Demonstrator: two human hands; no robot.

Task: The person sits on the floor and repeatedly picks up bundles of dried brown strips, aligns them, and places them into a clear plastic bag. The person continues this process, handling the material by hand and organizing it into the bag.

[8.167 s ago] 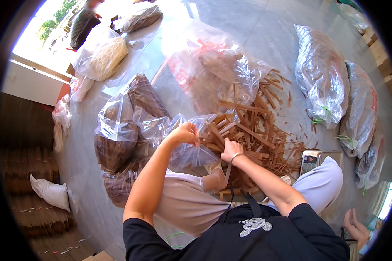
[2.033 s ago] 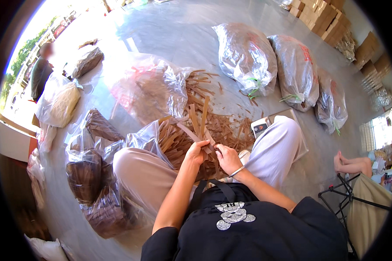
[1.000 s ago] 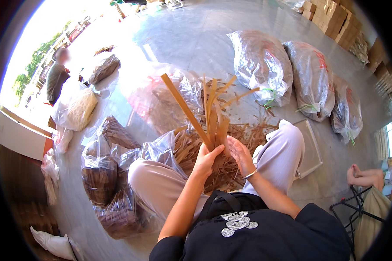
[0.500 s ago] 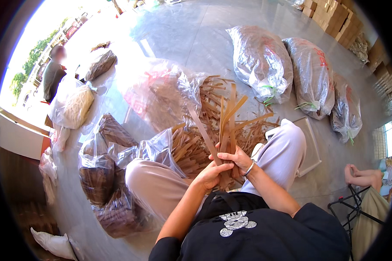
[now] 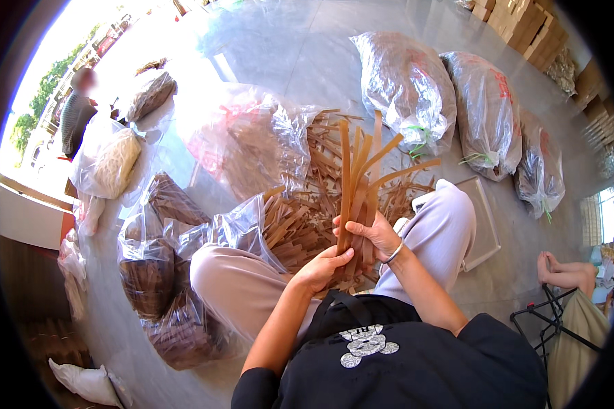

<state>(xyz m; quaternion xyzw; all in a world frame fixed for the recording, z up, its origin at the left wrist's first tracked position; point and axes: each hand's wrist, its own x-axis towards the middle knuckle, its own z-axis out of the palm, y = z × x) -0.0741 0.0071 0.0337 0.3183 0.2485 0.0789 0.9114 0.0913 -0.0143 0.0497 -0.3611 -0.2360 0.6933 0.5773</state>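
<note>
I sit cross-legged with a bundle of long, flat brown strips (image 5: pixel 357 174) raised upright before me, its tops fanning out. My right hand (image 5: pixel 372 235) is closed around the bundle, thumb across its front. Lower down and to the left, my left hand (image 5: pixel 326 267) has its fingers curled at the bundle's bottom end. Beneath and beyond both hands lies a loose heap of similar strips (image 5: pixel 297 232), partly spilling from a clear plastic bag (image 5: pixel 235 228) beside my left knee.
A translucent bag (image 5: pixel 232 143) lies ahead. Three tied sacks (image 5: pixel 409 88) lie to the right, a shallow tray (image 5: pixel 488 232) below them. Dark filled bags (image 5: pixel 150 279) sit left. A co-worker (image 5: pixel 75 123) sits far left; someone's bare legs (image 5: pixel 566 276) and a folding chair (image 5: pixel 569 334) are at right.
My left hand has left the clear bag for the strips, which are lifted from the heap into an upright bundle. Since half a second ago my right hand has slid up the bundle.
</note>
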